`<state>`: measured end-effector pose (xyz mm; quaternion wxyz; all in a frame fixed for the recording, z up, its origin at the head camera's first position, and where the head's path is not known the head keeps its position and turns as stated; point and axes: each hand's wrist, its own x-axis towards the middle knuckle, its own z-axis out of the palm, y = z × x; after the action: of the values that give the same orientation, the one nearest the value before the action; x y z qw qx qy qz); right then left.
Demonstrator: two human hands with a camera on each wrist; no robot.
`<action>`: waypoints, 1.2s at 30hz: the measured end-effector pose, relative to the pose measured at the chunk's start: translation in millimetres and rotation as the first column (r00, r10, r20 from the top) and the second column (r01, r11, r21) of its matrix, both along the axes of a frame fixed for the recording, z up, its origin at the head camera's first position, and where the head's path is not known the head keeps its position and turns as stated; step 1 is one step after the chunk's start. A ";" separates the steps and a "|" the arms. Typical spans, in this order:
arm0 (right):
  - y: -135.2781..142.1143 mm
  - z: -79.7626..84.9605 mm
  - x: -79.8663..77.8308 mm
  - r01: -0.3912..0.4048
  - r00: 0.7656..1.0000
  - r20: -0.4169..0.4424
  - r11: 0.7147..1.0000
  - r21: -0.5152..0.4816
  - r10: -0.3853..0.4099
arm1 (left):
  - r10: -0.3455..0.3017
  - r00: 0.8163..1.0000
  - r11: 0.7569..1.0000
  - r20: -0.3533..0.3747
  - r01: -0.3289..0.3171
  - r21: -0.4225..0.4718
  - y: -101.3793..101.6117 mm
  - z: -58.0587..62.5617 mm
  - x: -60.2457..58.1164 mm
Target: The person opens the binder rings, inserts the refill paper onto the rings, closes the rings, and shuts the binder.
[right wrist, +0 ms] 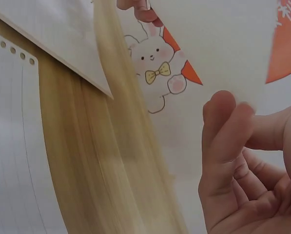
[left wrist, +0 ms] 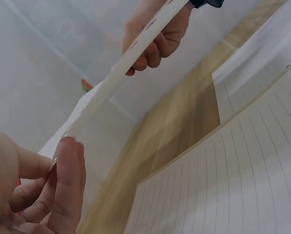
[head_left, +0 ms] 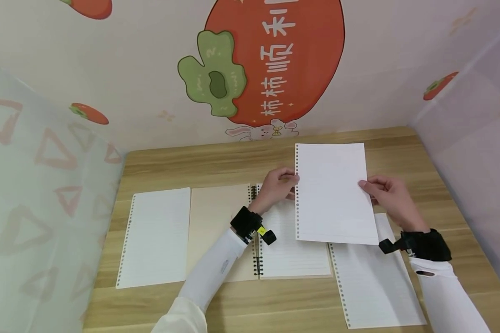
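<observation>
White punched loose-leaf paper [head_left: 333, 194] hangs raised between your hands, above the notebook and the table. Your left hand [head_left: 277, 185] pinches its hole-punched edge between thumb and fingers; your right hand [head_left: 391, 196] pinches the opposite edge, thumb on the near face. To handle it well, grip lightly and evenly on both sides, so the paper neither bows nor creases, and spare the row of holes, which would probably tear first. Matching hand heights should let that edge run true to the rings, and lifted wrists would avoid brushing the sheets below. Underneath, a ring-bound notebook lies spread: black binder rings [head_left: 256, 266], a ruled page [head_left: 296, 261] on your right and a plain beige side [head_left: 218, 208] on your left. Beyond the beige side lies a ruled loose-leaf sheet [head_left: 156, 238]; at the lower right is another punched, ruled sheet [head_left: 379, 286], close beside the notebook, all on a wood-grain table [head_left: 283, 305]. The raised paper hides the upper part of the ruled page and of the lower-right sheet. Your left wrist and strap cover the middle rings, and your forearm crosses the beige side. You cannot tell whether you hold one leaf or several, nor make out ruling on its near face. Behind, the printed wall [head_left: 150, 69] runs out of frame, cutting off its big persimmon [head_left: 312, 69].
</observation>
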<state>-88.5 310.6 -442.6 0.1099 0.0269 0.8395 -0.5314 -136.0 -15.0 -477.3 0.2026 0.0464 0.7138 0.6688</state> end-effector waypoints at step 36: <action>-49.0 -19.3 26.3 0.005 0.997 0.078 0.989 -0.147 0.007 | 0.054 0.996 0.995 -0.070 -0.060 -0.079 -95.7 -5.0 40.5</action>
<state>-62.2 261.6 -461.9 0.1446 0.0390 0.7932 -0.5902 -95.5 -110.7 -482.4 0.1610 0.0404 0.7478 0.6429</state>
